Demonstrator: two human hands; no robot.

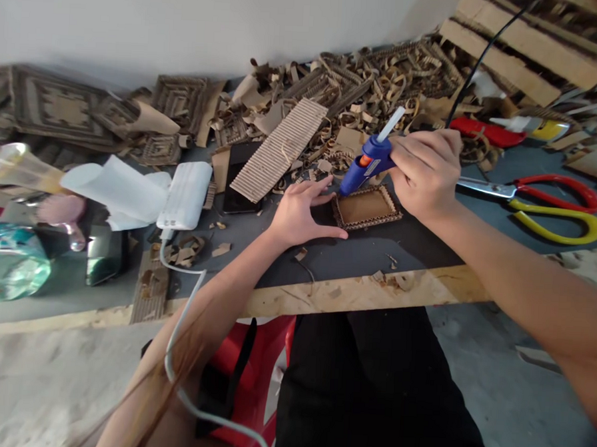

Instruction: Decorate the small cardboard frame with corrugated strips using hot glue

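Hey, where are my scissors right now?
In the head view, the scissors lie on the dark tabletop, just right of the right hand holding the blue glue gun.

Smooth plastic glue gun [357, 176], seemingly rough cardboard tray [373, 221]

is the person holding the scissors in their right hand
No, the right hand holds the blue glue gun, while the scissors lie on the table to its right.
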